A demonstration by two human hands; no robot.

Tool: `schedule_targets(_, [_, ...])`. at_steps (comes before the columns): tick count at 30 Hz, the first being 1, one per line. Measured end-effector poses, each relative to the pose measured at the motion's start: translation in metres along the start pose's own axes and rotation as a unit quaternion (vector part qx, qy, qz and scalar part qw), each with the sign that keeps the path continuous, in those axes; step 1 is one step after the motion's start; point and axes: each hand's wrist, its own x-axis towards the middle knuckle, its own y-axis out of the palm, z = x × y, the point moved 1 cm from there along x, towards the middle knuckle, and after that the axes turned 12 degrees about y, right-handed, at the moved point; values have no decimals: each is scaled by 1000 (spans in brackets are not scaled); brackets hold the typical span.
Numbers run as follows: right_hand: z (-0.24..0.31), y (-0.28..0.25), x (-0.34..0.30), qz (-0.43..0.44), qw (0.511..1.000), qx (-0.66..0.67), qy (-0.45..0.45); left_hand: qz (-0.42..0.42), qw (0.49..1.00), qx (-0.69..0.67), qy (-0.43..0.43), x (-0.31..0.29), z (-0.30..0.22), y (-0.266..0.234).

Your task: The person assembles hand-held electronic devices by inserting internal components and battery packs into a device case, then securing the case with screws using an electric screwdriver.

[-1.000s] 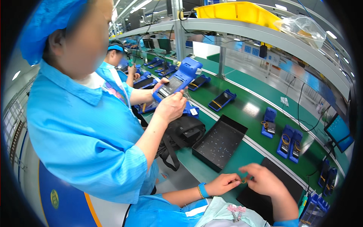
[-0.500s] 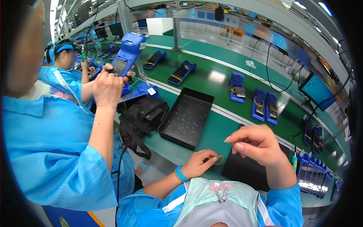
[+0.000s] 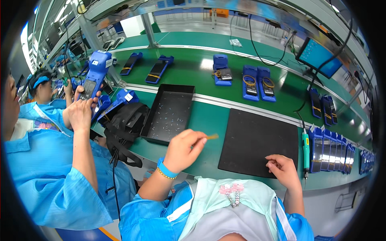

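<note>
My left hand (image 3: 183, 149) is closed, pinching a yellowish rubber band (image 3: 212, 137) between thumb and fingertips, above the green bench near a black tray (image 3: 169, 138). Many small screws (image 3: 167, 119) lie scattered in that tray. My right hand (image 3: 282, 170) is at the near right corner of a black mat (image 3: 257, 140); its fingers are curled in beside the thumb, and nothing shows in them. A green electric screwdriver (image 3: 306, 154) hangs to the right of this hand, tip down.
Blue handheld terminals (image 3: 250, 82) lie on the green conveyor, several with rubber bands. More terminals (image 3: 329, 150) stand in a row at right, near a monitor (image 3: 319, 56). At left, a co-worker (image 3: 52, 160) holds a blue terminal (image 3: 96, 74) beside a black bag (image 3: 124, 124).
The view has swung right. My left hand has lifted forward with the rubber band, away from my body. My right hand has come down to the mat's near right corner, its fingers drawn in.
</note>
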Motion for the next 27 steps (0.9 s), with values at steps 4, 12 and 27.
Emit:
schedule_targets(4, [6,-1,-5,-26,997,-53,-45,-26,996,89,-14,25,6,8])
schedule_targets(12, [-7,-5,-7,-14,994,-95,-43,-5,989,148,-31,47,9,16])
schedule_targets(27, [-29,-55,-18,-228,950,-199,-82,216,939,268,4,11,20,73])
